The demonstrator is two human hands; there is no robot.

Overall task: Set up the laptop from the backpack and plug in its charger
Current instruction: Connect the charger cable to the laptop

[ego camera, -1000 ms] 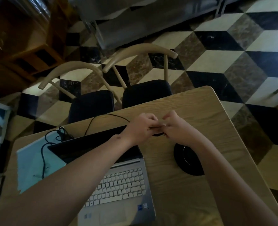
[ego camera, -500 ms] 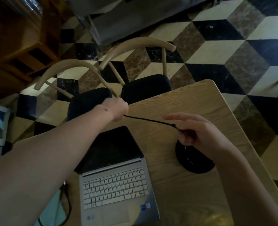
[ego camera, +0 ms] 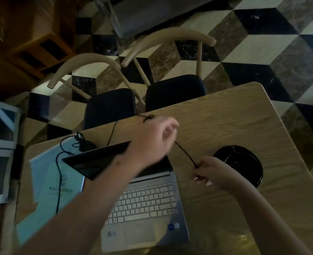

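Note:
A silver laptop (ego camera: 144, 205) lies open on the wooden table (ego camera: 234, 118), its dark screen tilted back. The thin black charger cable (ego camera: 185, 153) runs taut between my hands. My left hand (ego camera: 154, 142) is above the screen's top edge, fingers closed around the cable, a little blurred. My right hand (ego camera: 210, 171) is right of the laptop and pinches the cable's plug end. More cable (ego camera: 59, 173) loops behind the screen and trails over the light blue sheet on the left.
A round black dish (ego camera: 244, 161) sits on the table just right of my right hand. A light blue paper sheet (ego camera: 47, 183) lies left of the laptop. Two wooden chairs with dark seats (ego camera: 174, 91) stand at the far table edge. The floor is checkered.
My hands first pulled apart, stretching the cable. Since then my left hand has come back right and down over the screen, and my right hand has dropped lower, still holding the plug end.

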